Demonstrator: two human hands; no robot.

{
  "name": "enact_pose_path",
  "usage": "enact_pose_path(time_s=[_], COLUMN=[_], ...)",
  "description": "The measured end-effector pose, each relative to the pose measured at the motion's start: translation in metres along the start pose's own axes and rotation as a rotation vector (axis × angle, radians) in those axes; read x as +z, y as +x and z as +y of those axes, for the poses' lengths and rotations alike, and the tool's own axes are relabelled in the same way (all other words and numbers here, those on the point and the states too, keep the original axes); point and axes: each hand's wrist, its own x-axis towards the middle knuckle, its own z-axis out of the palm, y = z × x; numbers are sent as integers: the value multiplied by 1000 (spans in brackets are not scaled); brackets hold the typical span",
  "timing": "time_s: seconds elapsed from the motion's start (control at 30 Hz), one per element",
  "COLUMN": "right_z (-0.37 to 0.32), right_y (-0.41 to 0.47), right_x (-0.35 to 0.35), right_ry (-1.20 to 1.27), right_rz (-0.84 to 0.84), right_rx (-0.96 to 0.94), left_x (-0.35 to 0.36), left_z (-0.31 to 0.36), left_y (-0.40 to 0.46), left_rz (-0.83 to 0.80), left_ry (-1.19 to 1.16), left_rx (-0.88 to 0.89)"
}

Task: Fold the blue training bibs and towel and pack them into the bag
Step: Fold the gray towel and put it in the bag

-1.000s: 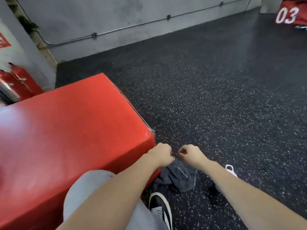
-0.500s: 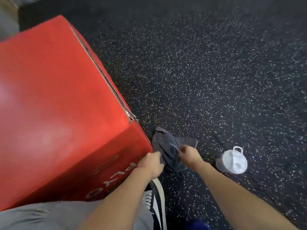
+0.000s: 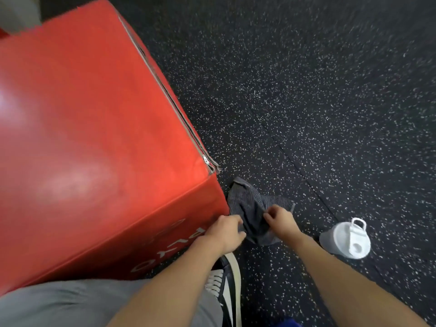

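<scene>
Since half a second ago the view has closed in; both hands still hold the crumpled dark grey ribbed towel (image 3: 250,208) beside the red padded plyo box (image 3: 94,138). Left hand (image 3: 225,231) and right hand (image 3: 280,220) pinch it with curled fingers. A white-lidded shaker bottle (image 3: 345,238) stands farther from the box.

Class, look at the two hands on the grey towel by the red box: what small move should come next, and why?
Probably lift and pull the hands apart to spread the towel. The left hand and right hand both grip it close together, and it hangs bunched beside the red box.
</scene>
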Motion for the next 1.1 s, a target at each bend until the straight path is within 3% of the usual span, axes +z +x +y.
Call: enact_pose_path(time_s=[0.27,0.5,0.7,0.93,1.1], right_z=[-79,-192,-293,-402,-470], right_y=[-72,-166,-273,-401,-468], right_x=[-92,-184,-253,-308,-322], right_ry=[12,-147,-269,-27,99], right_rz=[183,304,445,584,548], right_rx=[-426,-868,-1086,-1248,-1308], left_x=[-61,-148,-232,-325,-378], left_z=[30,87,128,140,124], left_y=[-64,-159,-269,-409,-494], left_rz=[215,573,750,1078,1287], left_ry=[-61,-137,-165,-307,-436], left_rx=[167,428,624,745,801])
